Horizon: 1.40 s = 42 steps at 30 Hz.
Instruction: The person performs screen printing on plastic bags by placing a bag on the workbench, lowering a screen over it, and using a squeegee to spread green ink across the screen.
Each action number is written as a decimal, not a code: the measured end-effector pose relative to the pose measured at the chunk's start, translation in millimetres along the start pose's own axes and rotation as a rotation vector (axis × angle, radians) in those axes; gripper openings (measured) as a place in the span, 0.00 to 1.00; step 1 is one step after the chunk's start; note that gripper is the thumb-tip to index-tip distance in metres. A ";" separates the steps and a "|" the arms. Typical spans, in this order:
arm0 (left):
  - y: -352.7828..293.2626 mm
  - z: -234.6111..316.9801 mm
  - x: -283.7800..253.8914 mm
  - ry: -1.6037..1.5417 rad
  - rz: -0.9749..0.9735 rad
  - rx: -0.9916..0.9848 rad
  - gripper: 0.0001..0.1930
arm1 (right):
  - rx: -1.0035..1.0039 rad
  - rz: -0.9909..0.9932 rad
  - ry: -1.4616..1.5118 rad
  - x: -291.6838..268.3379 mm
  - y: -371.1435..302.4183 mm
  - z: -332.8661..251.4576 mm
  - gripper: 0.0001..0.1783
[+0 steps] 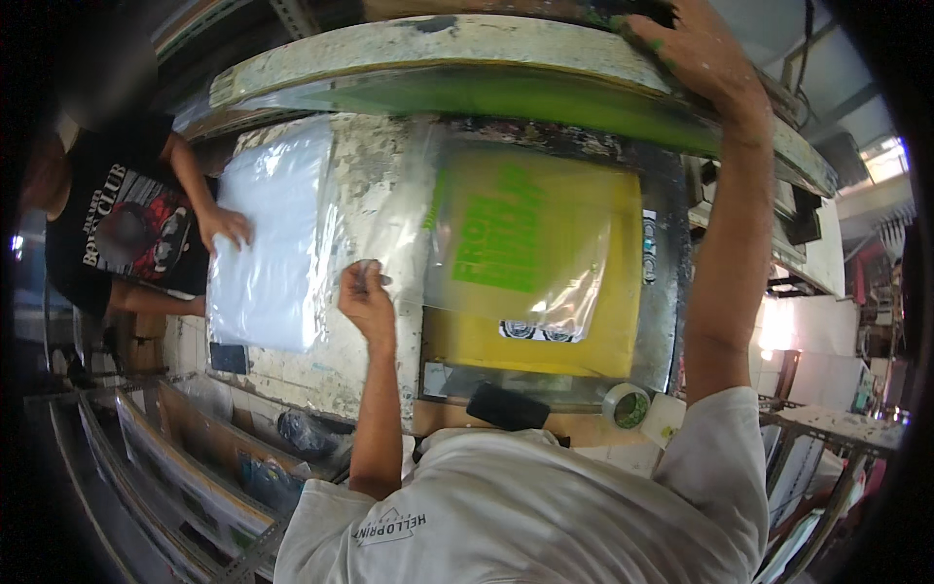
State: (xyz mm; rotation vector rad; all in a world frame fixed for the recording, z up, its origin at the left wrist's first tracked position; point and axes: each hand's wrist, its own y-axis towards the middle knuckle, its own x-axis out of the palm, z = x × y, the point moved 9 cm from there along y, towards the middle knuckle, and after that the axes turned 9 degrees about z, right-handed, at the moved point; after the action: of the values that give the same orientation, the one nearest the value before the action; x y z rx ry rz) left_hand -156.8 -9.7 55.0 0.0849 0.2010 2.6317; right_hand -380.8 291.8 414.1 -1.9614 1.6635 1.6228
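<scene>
At the near side of the pale worktable, my left hand (367,295) is closed, its fingertips pinched at the left edge of a clear plastic sheet (574,263). A small dark bit shows at those fingertips; I cannot make it out. Bright green block print marks the sheet, which lies slanted over a yellow board (593,355). My right hand (696,54) reaches far forward and grips the top of a raised screen-printing frame (409,58), whose underside looks green. Green ink stains the fingers. To the left lies a stack of clear plastic sheets (268,243).
A co-worker's hand (226,229) rests on the stack. Along the near edge are a black phone-like slab (508,406) and a tape roll (626,405). Slatted racks (175,428) stand at lower left, and another rack (827,428) at right.
</scene>
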 end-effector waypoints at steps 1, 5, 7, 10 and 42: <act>17.7 -6.0 -17.8 -0.002 0.020 0.007 0.05 | 0.025 0.022 0.014 -1.0 -1.3 -3.6 0.20; 75.9 -12.7 -100.8 0.085 0.200 0.011 0.04 | 0.004 0.007 -0.007 4.8 4.5 26.6 0.21; 104.7 -17.8 -140.4 0.108 0.232 0.070 0.04 | -0.073 0.081 -0.168 0.0 4.0 76.4 0.23; 137.8 -27.8 -215.9 0.189 0.381 0.113 0.05 | -0.037 0.099 -0.103 4.0 4.1 94.4 0.24; 73.6 -49.5 -54.2 0.300 -0.292 -0.085 0.17 | 0.033 0.104 -0.213 0.2 14.3 108.5 0.24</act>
State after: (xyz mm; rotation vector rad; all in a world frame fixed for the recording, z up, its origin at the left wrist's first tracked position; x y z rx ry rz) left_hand -149.0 -105.9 16.4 -0.3442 0.1868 2.3455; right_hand -460.2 356.2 375.1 -1.6454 1.7220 1.7574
